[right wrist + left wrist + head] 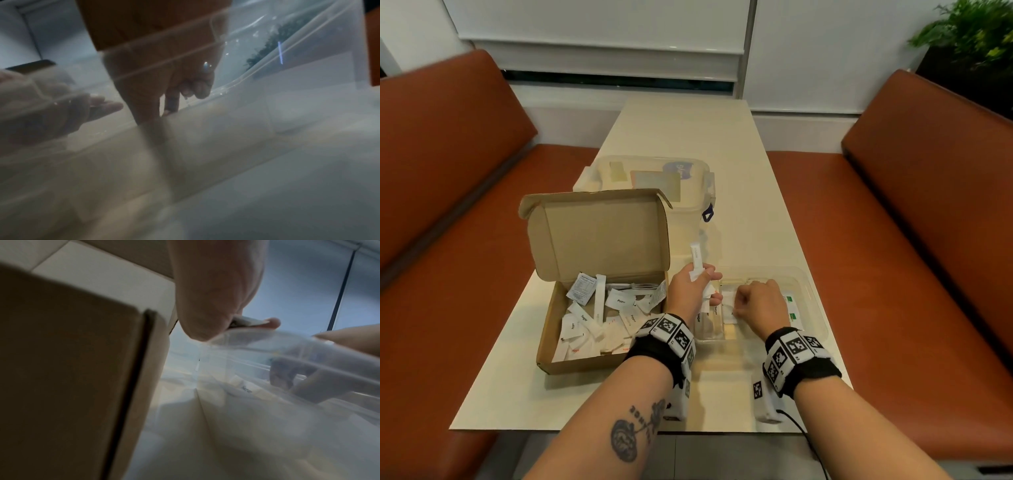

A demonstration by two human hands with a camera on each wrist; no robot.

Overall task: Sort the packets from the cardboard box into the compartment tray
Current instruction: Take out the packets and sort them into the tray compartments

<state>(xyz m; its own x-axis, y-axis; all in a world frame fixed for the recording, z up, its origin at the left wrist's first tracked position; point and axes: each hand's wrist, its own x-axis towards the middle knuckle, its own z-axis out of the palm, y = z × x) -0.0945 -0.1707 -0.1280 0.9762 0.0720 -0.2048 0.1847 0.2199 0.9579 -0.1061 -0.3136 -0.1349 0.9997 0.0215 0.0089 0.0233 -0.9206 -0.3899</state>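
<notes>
Near tabletop's front edge: my left hand (690,291) clutched several packets (697,262) beside compartment tray (813,308); right hand (760,301) curled inside tray, grasp unclear. Few packets sorted; cardboard box (599,298) held most.

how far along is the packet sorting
Early on. Done: a few packets lie in the clear compartment tray, including sugar packets and green-marked ones. In hand: the left hand grips several packets, one stick packet upright; the right hand reaches into the tray. Left: the cardboard box holds a large pile.
</notes>
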